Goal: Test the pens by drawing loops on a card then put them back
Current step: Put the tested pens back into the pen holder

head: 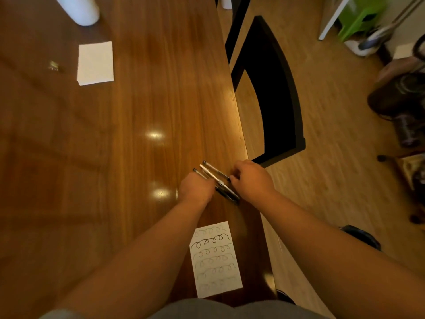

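— Where are the pens [215,177]?

— In a bundle near the right edge of the table [138,100], slanted, between the two hands. Some have clear barrels with dark caps. The rest are black.

— And the grips?

— The left grip [196,187] is curled over the bundle from the left, and one pen end sticks out past its knuckles. The right grip [251,180] has its fingers bent in from the right, pinching the pens at the middle. The backs of both hands face the camera and hide most of the fingers, so I can't make out the exact hold.

— The card?

— The card [216,259] lies flat on the table nearer the person, close to the same edge and apart from the pens. It carries rows of loops, one row much darker than the rest. The two forearms run past it, one on each side.

— Anything else on the table?

— A blank white sheet [95,63] far off to the left, with a small shiny thing [54,65] beside it that is too blurred to name. Beyond them stands the base of a white cylinder [78,10].

— And off the table?

— A black chair [276,93] stands on the wooden floor [326,125] just right of the table edge, beyond the right hand. A green stool [358,17] is in the far corner.
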Tool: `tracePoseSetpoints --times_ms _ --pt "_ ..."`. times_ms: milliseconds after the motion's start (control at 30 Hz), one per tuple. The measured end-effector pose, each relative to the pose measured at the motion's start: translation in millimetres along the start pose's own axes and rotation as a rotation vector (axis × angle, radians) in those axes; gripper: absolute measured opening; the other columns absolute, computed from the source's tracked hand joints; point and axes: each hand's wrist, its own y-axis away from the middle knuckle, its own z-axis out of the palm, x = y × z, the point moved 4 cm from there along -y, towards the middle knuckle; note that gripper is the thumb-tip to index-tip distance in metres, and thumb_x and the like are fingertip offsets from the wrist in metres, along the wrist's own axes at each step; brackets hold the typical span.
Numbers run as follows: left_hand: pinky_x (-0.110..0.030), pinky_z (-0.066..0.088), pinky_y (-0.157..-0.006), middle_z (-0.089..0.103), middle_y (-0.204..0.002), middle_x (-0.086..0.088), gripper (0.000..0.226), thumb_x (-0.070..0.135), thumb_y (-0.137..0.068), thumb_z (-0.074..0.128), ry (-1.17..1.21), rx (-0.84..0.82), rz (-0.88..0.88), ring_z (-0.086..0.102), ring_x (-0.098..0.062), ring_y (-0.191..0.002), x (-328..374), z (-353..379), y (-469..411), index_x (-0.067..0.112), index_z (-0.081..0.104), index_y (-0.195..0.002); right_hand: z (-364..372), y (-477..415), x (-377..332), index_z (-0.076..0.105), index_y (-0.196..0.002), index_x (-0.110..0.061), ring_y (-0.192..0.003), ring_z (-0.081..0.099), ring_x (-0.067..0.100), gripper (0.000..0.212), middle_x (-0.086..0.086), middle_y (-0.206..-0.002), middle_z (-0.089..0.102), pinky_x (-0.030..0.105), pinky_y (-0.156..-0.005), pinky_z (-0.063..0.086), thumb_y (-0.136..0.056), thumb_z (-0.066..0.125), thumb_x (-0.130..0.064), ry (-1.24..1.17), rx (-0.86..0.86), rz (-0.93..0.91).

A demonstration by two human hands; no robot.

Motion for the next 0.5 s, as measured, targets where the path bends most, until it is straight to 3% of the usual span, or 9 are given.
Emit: tracePoseSetpoints --times_ms 100,233,367,500 --pt "-0.038 0.059 -0.071 0.071 -0.078 -0.006 0.025 0.038 -0.088 0.060 -0.008 0.009 0.009 0.069 -0.025 -0.072 -1 1 1 0.016 0.068 -0.081 2 -4 -2 0.063 -0.097 -0.024 -0.077 0.056 0.014 0.012 -0.003 -0.093 0.058 0.032 -0.065 0.055 -0.091 0.062 -0.034 -0.006 0.004 -0.025" --pt "-0.029 0.049 -0.056 0.067 -0.074 -0.003 0.023 0.037 -0.087 0.058 -0.206 0.059 0.081 0.065 -0.022 -0.068 4 1 8 0.017 0.066 -0.078 3 -5 -12 0.063 -0.095 -0.022 -0.073 0.055 0.015 0.013 -0.002 -0.091 0.058 0.030 -0.058 0.049 -0.090 0.061 -0.033 0.038 0.021 -0.109" --pt "-0.028 0.046 -0.054 0.064 -0.072 -0.001 0.023 0.036 -0.089 0.055 -0.329 0.106 0.133 0.062 -0.021 -0.066 8 1 10 0.020 0.061 -0.073 5 -6 -16 0.063 -0.099 -0.022 -0.077 0.058 0.017 0.013 -0.001 -0.095 0.058 0.037 -0.063 0.056 -0.089 0.062 -0.031 0.073 -0.014 -0.137" --pt "-0.028 0.046 -0.053 0.064 -0.072 -0.002 0.023 0.037 -0.088 0.058 -0.300 0.092 0.122 0.063 -0.022 -0.066 8 1 10 0.017 0.064 -0.077 5 -7 -13 0.063 -0.099 -0.023 -0.077 0.057 0.016 0.013 -0.002 -0.093 0.059 0.033 -0.062 0.052 -0.088 0.062 -0.030 0.038 -0.002 -0.131"
